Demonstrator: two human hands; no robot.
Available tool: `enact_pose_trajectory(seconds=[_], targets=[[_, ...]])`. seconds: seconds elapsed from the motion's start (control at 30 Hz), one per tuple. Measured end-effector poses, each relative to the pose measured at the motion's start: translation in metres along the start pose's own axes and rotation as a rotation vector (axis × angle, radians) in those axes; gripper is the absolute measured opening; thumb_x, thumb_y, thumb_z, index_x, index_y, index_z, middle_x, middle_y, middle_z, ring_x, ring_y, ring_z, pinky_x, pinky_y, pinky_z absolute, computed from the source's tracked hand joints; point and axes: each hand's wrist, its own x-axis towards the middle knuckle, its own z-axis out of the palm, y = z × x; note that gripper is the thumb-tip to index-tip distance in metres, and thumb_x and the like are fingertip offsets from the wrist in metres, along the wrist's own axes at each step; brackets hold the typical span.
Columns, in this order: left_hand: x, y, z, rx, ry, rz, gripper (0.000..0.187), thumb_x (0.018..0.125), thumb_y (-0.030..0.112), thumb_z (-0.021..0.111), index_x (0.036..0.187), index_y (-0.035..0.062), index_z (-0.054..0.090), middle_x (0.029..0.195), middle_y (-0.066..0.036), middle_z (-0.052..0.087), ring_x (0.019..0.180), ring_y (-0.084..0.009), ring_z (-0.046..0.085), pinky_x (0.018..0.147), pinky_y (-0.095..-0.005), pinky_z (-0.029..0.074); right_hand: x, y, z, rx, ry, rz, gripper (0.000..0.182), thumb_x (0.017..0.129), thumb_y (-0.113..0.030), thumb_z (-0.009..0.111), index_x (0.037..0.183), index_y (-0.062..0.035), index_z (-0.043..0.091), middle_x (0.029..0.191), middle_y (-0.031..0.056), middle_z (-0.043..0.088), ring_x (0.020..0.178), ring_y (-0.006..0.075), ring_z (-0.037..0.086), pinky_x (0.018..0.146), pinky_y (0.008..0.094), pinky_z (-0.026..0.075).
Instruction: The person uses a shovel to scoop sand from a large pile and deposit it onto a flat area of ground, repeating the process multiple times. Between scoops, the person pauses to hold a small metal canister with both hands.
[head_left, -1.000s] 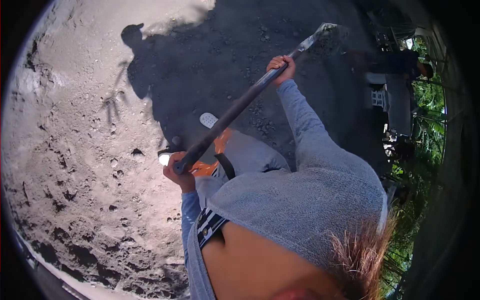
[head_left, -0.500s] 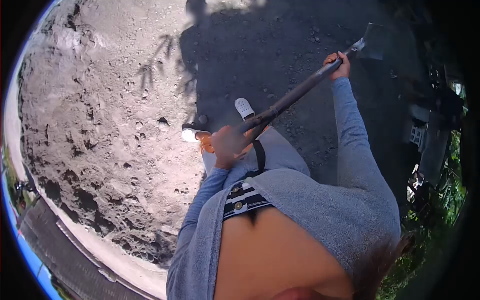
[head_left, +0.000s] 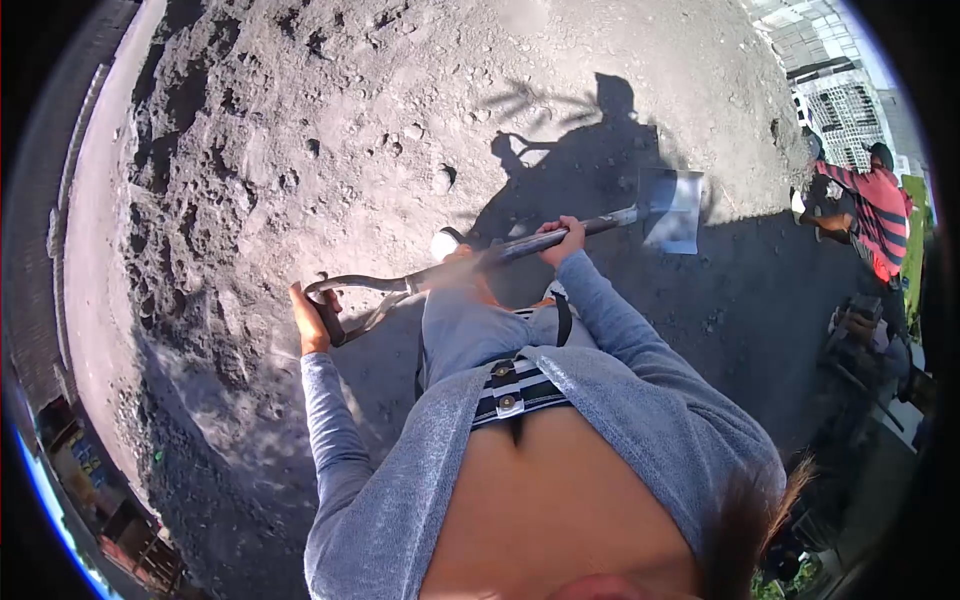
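Note:
A shovel (head_left: 610, 222) is held nearly level across the front of my body. My left hand (head_left: 312, 318) wraps around the grip of its D-shaped handle at the left. Further along, my right hand (head_left: 567, 242) closes around the shaft, close to the blade. The flat metal blade (head_left: 675, 215) points right, above the ground, and nothing shows on it. Below the shaft are my legs, and one white shoe (head_left: 447, 243) shows just behind it.
Rough, stony soil (head_left: 300, 150) spreads ahead and left, partly in shadow. At the right edge a person in a striped top (head_left: 870, 205) bends down near stacked grey blocks (head_left: 845, 110). Dark objects (head_left: 865, 335) stand at lower right.
The view has swung, bringing the other person and the blocks in. The shovel has turned from slanting up to nearly level. My left hand has moved outward to the left with the handle.

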Motion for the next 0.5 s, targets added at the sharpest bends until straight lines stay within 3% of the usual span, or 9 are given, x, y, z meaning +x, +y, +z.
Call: enact_pose_trajectory(seconds=[0.13,0.2,0.27,0.3,0.4,0.47,0.5], targets=[[0.000,-0.006,-0.059,-0.238,0.156,-0.060,0.055,0.086,0.047,0.022,0.069,0.0048,0.053,0.054,-0.006,0.051,0.045,-0.0175,0.047,0.045,-0.0283,0.041,-0.022,0.055,0.102,-0.315,-0.116,-0.064,0.015,0.069,-0.016,0.055,0.065,-0.0107,0.041,0.058,0.0037,0.041,0.054,0.0196,0.044,0.056,0.0343,0.040],[0.002,-0.021,-0.072,-0.389,0.187,-0.130,0.056,0.086,0.047,0.022,0.070,0.0043,0.053,0.054,-0.006,0.050,0.044,-0.0178,0.046,0.044,-0.0290,0.040,-0.012,0.060,0.138,-0.349,-0.539,0.133,0.015,0.072,-0.016,0.055,0.067,-0.0110,0.041,0.058,0.0034,0.039,0.055,0.0189,0.041,0.056,0.0333,0.038],[0.010,-0.050,-0.080,-0.494,0.172,-0.092,0.053,0.084,0.047,0.025,0.068,0.0043,0.052,0.052,-0.006,0.049,0.042,-0.0193,0.046,0.045,-0.0309,0.041,-0.079,0.089,0.197,-0.496,-0.470,-0.007,0.016,0.075,-0.016,0.053,0.065,-0.0111,0.041,0.060,0.0032,0.039,0.058,0.0176,0.040,0.058,0.0319,0.037],[0.011,-0.053,-0.078,-0.554,0.162,-0.136,0.052,0.082,0.047,0.026,0.066,0.0045,0.051,0.052,-0.006,0.048,0.043,-0.0198,0.046,0.045,-0.0314,0.041,-0.094,0.093,0.216,-0.588,-0.658,0.021,0.018,0.078,-0.016,0.051,0.064,-0.0104,0.041,0.062,0.0035,0.039,0.062,0.0181,0.041,0.063,0.0327,0.038],[0.025,-0.070,-0.071,-0.731,0.105,-0.209,0.050,0.080,0.047,0.028,0.061,0.0050,0.048,0.051,-0.007,0.047,0.043,-0.0214,0.046,0.045,-0.0327,0.041,-0.157,0.125,0.286,-0.755,-0.673,0.053,0.016,0.079,-0.019,0.054,0.073,-0.0050,0.051,0.076,0.0079,0.054,0.075,0.0241,0.052,0.075,0.0374,0.043],[0.040,-0.074,-0.064,-0.842,0.141,-0.208,0.051,0.080,0.047,0.027,0.061,0.0044,0.048,0.051,-0.008,0.047,0.044,-0.0225,0.046,0.046,-0.0331,0.040,-0.116,0.125,0.331,-0.749,-0.785,0.023,0.017,0.079,-0.020,0.055,0.075,-0.0031,0.055,0.079,0.0102,0.058,0.079,0.0254,0.054,0.075,0.0377,0.044],[0.045,-0.070,-0.060,-0.857,0.155,-0.200,0.051,0.080,0.046,0.026,0.060,0.0043,0.048,0.051,-0.008,0.047,0.044,-0.0225,0.045,0.046,-0.0332,0.040,-0.111,0.138,0.358,-0.815,-0.825,-0.001,0.017,0.080,-0.019,0.054,0.071,-0.0045,0.053,0.071,0.0090,0.055,0.074,0.0241,0.054,0.070,0.0380,0.045]])
